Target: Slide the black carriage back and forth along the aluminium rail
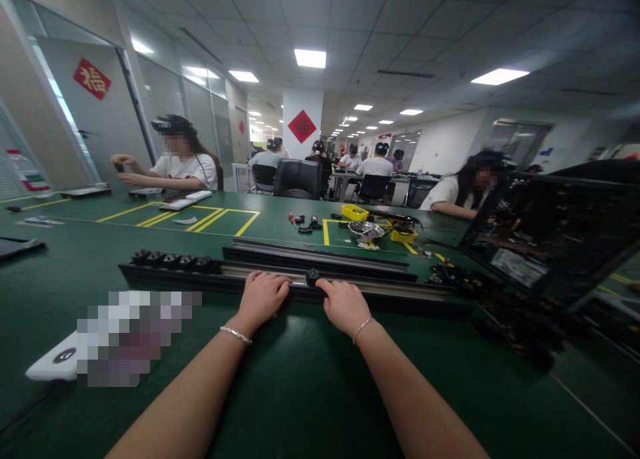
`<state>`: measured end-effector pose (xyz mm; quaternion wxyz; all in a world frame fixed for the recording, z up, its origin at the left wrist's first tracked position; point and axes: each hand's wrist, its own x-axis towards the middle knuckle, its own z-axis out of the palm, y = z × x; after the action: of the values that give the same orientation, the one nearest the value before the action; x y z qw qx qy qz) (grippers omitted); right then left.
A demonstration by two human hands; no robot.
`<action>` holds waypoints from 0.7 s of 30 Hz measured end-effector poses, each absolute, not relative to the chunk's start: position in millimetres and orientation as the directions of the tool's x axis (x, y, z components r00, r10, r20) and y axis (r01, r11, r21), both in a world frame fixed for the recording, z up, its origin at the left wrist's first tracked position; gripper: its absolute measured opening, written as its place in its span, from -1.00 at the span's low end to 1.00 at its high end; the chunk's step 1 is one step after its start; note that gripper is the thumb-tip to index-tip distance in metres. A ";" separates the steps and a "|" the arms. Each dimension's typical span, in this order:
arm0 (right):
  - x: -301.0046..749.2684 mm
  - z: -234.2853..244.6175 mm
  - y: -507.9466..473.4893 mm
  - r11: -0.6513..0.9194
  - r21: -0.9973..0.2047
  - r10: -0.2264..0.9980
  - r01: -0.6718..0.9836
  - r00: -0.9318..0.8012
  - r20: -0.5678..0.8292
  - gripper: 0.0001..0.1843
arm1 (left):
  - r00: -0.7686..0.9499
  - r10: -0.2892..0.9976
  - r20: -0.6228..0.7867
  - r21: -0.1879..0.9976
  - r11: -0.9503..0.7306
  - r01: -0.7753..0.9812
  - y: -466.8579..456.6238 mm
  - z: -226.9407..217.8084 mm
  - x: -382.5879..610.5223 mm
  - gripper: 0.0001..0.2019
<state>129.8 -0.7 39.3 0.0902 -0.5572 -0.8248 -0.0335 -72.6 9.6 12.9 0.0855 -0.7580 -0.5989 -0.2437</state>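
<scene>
A long black rail (400,297) with a pale channel lies across the table in front of me. My left hand (263,295) is closed over the rail's near edge, left of its middle. My right hand (346,305) is curled at the rail too, its fingertips touching a small black block (313,276) that sits in the channel between my hands. Several similar black blocks (173,260) stand in a row at the rail's left end. A second dark rail (320,255) lies just behind the first. My palms and some fingertips are hidden.
A white phone (55,364) lies at the left. A heap of black parts (515,319) and a large dark panel (550,239) are at the right. Beyond the rails are a metal bowl (367,230) and a yellow tray (355,212). Co-workers (187,165) sit around the table.
</scene>
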 end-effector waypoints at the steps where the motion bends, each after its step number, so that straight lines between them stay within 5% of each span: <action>1: 130.5 39.8 -0.7 0.375 -0.041 0.915 0.926 -0.362 0.180 -0.55 | 0.163 0.867 0.471 0.166 -0.268 0.949 9.4 13.3 -72.5 -0.64; 21: 145.9 39.5 6.4 0.419 -0.047 0.893 0.907 -0.402 0.200 -0.60 | 0.153 0.873 0.463 0.185 -0.264 0.946 11.0 12.1 -73.2 -0.66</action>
<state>145.9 6.4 39.5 0.0975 -0.5381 -0.8365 -0.0347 -73.2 11.0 12.1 0.0743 -0.7557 -0.6019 -0.2472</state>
